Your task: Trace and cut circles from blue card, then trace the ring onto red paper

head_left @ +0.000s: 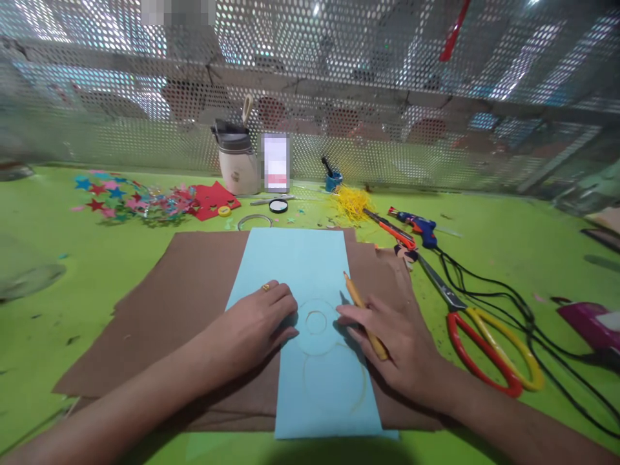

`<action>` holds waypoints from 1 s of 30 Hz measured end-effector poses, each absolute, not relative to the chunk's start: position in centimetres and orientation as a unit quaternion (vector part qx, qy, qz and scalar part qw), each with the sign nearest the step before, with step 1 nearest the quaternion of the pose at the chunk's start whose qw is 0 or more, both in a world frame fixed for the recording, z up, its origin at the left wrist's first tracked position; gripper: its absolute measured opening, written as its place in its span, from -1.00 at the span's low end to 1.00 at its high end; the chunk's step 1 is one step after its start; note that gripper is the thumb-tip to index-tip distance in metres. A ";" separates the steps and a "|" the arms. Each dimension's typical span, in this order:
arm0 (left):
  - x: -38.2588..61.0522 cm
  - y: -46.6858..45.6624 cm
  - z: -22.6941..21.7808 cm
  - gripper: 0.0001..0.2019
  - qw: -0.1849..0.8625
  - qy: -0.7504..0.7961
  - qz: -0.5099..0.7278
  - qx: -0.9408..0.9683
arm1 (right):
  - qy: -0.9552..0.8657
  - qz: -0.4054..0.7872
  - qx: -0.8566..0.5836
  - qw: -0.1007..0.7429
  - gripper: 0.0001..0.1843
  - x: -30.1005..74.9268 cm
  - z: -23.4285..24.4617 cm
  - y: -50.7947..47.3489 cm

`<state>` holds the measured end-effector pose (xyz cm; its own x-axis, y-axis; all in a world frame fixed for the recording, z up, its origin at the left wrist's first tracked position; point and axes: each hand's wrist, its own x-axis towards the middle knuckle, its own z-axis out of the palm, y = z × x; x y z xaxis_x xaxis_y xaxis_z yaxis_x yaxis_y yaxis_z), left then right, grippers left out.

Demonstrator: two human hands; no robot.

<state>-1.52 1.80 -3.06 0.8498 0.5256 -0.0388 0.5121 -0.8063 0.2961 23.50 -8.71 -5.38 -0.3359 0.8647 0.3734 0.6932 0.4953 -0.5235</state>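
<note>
A long sheet of light blue paper (295,258) lies on brown cardboard (184,303). Faint pencil circles are drawn on it, a small one inside a larger one, with another big circle nearer to me. My left hand (264,320) rests on the paper's left side with its fingers spread flat; a ring is on one finger. My right hand (392,342) grips a yellow pencil (356,292) between thumb and fingers, its tip pointing up and away from me. The right fingertips are at the right edge of the larger circle.
Scissors (484,336) and a blue glue gun (421,229) with a black cord lie at the right. Star garlands (116,194), red paper (216,200), a white pot (237,168) and a phone (276,161) stand or lie toward the back, before a perforated metal screen (310,84).
</note>
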 end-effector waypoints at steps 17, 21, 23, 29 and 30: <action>-1.1 1.5 -3.3 -0.67 0.174 0.254 0.047 0.950 | -0.810 0.121 -0.494 0.293 -0.60 23.4 -5.7 -8.3; -1.1 1.4 -3.0 -0.62 0.178 0.261 0.044 0.948 | -0.790 0.112 -0.517 0.310 -0.60 23.6 -5.7 -8.2; -1.0 1.4 -3.0 -0.61 0.171 0.265 0.041 0.948 | -0.774 0.107 -0.531 0.328 -0.63 23.6 -5.5 -8.3; -0.7 0.9 -3.7 -0.69 0.135 0.265 0.039 0.954 | -0.790 0.108 -0.524 0.300 -0.64 23.1 -5.4 -8.4; -0.7 0.8 -3.8 -0.71 0.135 0.262 0.042 0.955 | -0.795 0.108 -0.523 0.287 -0.63 23.0 -5.5 -8.2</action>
<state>-0.74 0.77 -3.75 0.8591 0.5118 0.0098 0.4891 -0.8264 0.2790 23.03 -8.23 -5.54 -0.2886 0.8936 0.3438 0.7702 0.4300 -0.4710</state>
